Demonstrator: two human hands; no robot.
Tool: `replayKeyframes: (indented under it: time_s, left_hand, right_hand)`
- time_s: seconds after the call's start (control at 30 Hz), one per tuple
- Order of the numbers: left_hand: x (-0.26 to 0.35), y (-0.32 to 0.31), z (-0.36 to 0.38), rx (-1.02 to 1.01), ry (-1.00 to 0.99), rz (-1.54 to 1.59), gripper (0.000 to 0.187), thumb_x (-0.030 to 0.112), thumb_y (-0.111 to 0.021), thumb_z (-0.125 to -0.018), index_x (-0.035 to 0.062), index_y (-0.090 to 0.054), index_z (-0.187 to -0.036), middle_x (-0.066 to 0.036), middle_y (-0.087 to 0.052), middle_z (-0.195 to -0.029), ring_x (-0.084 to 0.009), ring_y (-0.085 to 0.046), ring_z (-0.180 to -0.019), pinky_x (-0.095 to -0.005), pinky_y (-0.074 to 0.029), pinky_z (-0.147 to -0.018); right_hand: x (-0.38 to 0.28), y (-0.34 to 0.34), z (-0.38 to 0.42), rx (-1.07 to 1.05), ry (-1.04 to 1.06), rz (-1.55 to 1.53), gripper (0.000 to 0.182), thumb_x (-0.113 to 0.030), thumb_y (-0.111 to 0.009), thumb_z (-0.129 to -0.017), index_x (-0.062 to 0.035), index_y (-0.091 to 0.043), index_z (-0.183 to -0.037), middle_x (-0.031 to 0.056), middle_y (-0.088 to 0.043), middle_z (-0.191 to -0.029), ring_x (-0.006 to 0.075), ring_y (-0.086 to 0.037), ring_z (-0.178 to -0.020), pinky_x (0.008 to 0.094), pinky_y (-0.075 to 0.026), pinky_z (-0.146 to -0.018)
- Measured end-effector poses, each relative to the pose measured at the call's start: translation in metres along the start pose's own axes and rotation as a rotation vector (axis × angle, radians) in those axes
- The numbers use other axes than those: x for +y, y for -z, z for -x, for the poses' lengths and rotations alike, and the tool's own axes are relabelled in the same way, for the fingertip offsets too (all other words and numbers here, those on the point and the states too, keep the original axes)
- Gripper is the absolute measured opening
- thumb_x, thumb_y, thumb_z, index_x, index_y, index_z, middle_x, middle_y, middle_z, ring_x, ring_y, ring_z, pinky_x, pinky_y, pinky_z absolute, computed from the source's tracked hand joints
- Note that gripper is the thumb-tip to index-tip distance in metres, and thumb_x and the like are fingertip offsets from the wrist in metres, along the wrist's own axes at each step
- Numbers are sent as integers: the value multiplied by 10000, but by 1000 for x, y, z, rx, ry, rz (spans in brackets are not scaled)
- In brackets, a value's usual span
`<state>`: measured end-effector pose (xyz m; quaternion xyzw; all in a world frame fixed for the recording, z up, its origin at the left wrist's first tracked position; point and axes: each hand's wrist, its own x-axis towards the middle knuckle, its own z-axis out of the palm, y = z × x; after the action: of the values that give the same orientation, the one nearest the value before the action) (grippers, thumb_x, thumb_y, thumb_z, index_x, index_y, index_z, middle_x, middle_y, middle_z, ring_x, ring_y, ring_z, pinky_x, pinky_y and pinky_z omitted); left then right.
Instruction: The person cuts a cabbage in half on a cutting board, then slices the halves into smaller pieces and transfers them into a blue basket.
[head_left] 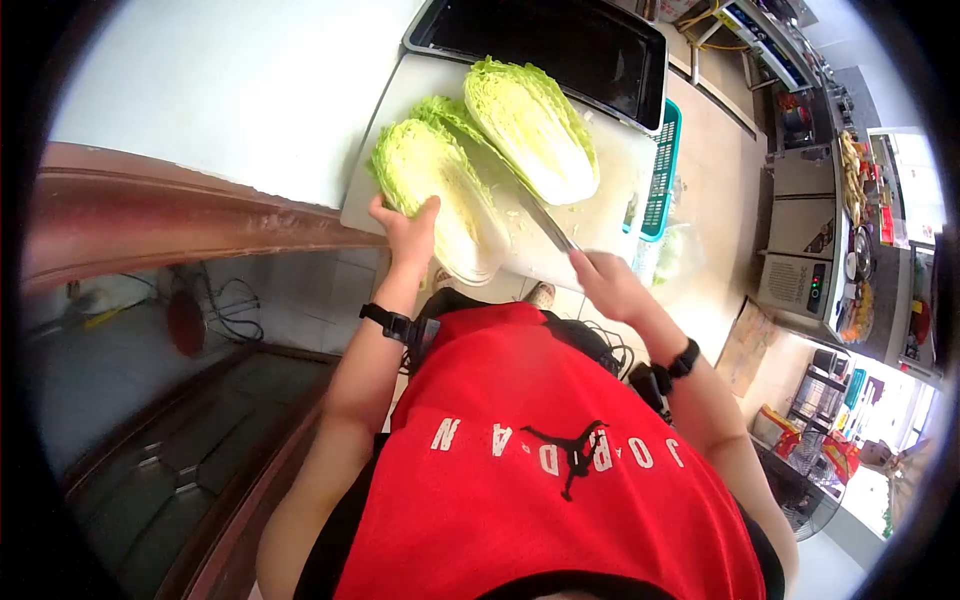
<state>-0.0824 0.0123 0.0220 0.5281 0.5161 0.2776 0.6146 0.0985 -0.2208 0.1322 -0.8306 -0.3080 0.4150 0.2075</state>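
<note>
Two halves of a napa cabbage lie cut side up on a white cutting board (615,170). My left hand (408,238) grips the near left cabbage half (450,195) by its side, thumb on the cut face. In my right hand (612,285) is a knife (550,225), its handle wrapped by my fingers. The blade slants up and left between the two halves, its tip close to the lower edge of the far cabbage half (535,130). Small bits of cabbage are scattered on the board.
A black tray (545,45) sits at the board's far edge. Right of the board, lower down, are a teal basket (660,185) and a clear plastic bag (678,255). A brown wooden frame (190,215) runs along the left. Kitchen counters with several items stand far right.
</note>
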Motion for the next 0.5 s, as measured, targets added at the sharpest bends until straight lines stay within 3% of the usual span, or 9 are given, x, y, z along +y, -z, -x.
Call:
replayKeyframes:
  time_s: [0.17,0.23,0.27,0.4,0.5]
  left_hand:
    - [9,-5,2,63,-5,26,927,184,-785,-840,-60,-120,-1438,-265,-396,-1342,-295,-508,-1204,-380,-446,-1027]
    - [-13,-8,-4,203,-31,-38,968,195,-812,-825,-81,-121,-1444,-257,-395,-1350,-302,-523,-1185,-374,-456,-1018]
    - [-30,-7,-11,188,-5,69,1024,199,-848,-795,-71,-118,-1459,-253,-411,-1357,-302,-533,-1184,-373,-462,-1016]
    - [-2,-8,18,149,116,80,1097,205,-886,-754,-45,-108,-1486,-261,-441,-1369,-299,-527,-1227,-393,-472,-1017]
    - [4,-6,22,166,191,-4,1108,202,-890,-744,-54,-117,-1495,-270,-431,-1386,-310,-528,-1233,-397,-480,-1014]
  right_hand:
    - [-49,-25,-83,168,283,-54,567,-448,-445,-1059,52,-652,-891,165,-659,-739,252,-634,-674,396,-516,-677]
    - [-68,-34,-114,182,318,-71,582,-464,-444,-1056,54,-658,-899,182,-668,-739,264,-652,-653,399,-529,-656]
    - [-76,-38,-130,153,290,-79,621,-490,-428,-1055,67,-657,-905,190,-664,-723,274,-649,-603,404,-532,-610]
    - [-94,-61,-170,52,149,-56,757,-563,-364,-1054,126,-640,-904,215,-647,-679,304,-624,-478,426,-520,-489]
    - [-96,-67,-177,-17,37,-22,817,-585,-321,-1057,149,-637,-888,204,-638,-665,299,-614,-474,425,-514,-484]
